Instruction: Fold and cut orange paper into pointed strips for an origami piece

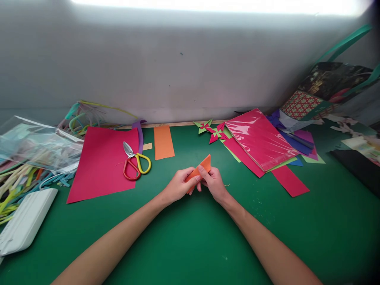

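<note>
A folded orange paper (205, 163) is held between both hands above the green table, its pointed end sticking up to the right. My left hand (181, 184) grips its lower left part, thumb on top. My right hand (214, 183) pinches it from the right, with the thumb pressed on its face. Behind the hands, to the left, lies a flat orange paper strip (164, 142). Scissors (130, 161) with one red and one yellow handle rest on a large red sheet (101, 166). Two green and red folded paper stars (217, 133) lie beyond my hands.
Plastic-wrapped red paper (261, 138) and coloured sheets lie at the right, with a patterned bag (308, 105) behind. At the left are coloured strips (29, 174), clear plastic (41, 142) and a white device (28, 221). A wall (178, 71) stands behind the green table (184, 245).
</note>
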{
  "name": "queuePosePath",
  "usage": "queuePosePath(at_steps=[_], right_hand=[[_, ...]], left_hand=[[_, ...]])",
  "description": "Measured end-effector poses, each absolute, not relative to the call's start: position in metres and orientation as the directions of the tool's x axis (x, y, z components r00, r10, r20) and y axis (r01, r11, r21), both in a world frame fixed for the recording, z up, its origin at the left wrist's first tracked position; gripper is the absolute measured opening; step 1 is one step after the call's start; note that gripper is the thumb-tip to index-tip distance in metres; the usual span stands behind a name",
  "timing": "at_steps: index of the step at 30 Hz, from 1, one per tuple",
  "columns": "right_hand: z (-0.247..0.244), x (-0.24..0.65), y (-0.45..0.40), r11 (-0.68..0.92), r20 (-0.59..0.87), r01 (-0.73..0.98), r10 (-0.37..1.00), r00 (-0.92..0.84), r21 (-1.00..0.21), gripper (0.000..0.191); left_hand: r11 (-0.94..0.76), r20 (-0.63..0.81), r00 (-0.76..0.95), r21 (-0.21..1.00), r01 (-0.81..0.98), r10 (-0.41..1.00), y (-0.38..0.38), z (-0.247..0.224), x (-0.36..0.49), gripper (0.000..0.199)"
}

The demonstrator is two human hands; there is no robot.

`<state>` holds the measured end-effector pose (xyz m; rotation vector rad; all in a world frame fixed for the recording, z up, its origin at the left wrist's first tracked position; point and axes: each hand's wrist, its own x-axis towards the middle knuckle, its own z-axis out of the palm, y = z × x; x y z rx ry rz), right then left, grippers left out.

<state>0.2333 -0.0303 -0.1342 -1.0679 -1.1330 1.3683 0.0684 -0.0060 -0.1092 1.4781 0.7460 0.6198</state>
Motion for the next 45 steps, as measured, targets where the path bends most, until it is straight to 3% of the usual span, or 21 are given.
queuePosePath(at_steps=[9, 32, 40, 45], right_hand=[[-0.140, 0.237, -0.026, 0.017, 0.004, -0.121, 0.994, 0.109, -0.993, 0.057], [-0.134, 0.235, -0.019, 0.011, -0.052, -0.291, 0.977, 0.206, -0.957, 0.058], [-0.131, 0.238, -0.019, 0.027, -0.056, -0.365, 0.975, 0.214, -0.931, 0.059], [-0.129, 0.244, -0.019, -0.034, -0.075, -0.390, 0.993, 0.090, -0.920, 0.058]], left_hand=[[0.087, -0.112, 0.605, 0.994, 0.071, 0.788, -0.004, -0.109, 0.071, 0.040], [0.417, -0.323, 0.505, 0.905, -0.084, 0.801, 0.001, -0.108, 0.065, 0.046], [0.354, -0.300, 0.553, 0.935, 0.008, 0.777, 0.006, -0.102, 0.065, 0.049], [0.101, -0.227, 0.596, 0.966, 0.238, 0.770, 0.012, -0.092, 0.051, 0.048]])
